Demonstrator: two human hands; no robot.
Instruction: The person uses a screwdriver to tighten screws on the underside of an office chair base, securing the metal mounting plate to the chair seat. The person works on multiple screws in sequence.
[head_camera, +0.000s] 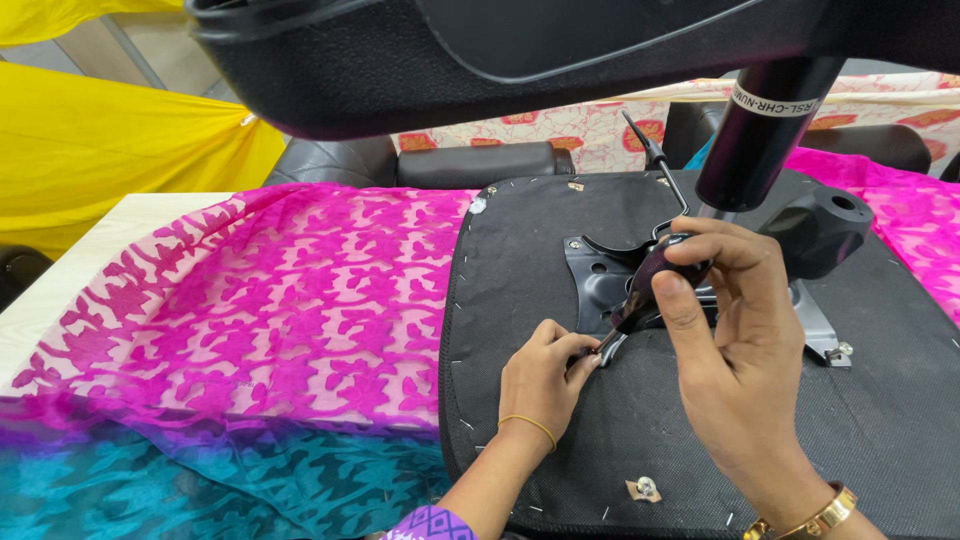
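An upturned office chair seat (560, 300), covered in black fabric, lies on a table. A black metal mounting plate (600, 275) is fixed to its underside, with a black gas cylinder (765, 130) rising from it. My right hand (735, 330) grips the dark handle of a screwdriver (650, 285), angled down toward the plate's near left corner. My left hand (545, 380) pinches the screwdriver's tip there, fingers pressed on the seat fabric. A loose screw with washer (645, 487) lies on the seat near the front edge.
Pink patterned cloth (290, 300) with a teal border (200, 480) covers the table on the left. Yellow fabric (110, 140) hangs at the far left. A black chair part (480, 50) looms overhead. Another bolt (838, 350) sits at the plate's right corner.
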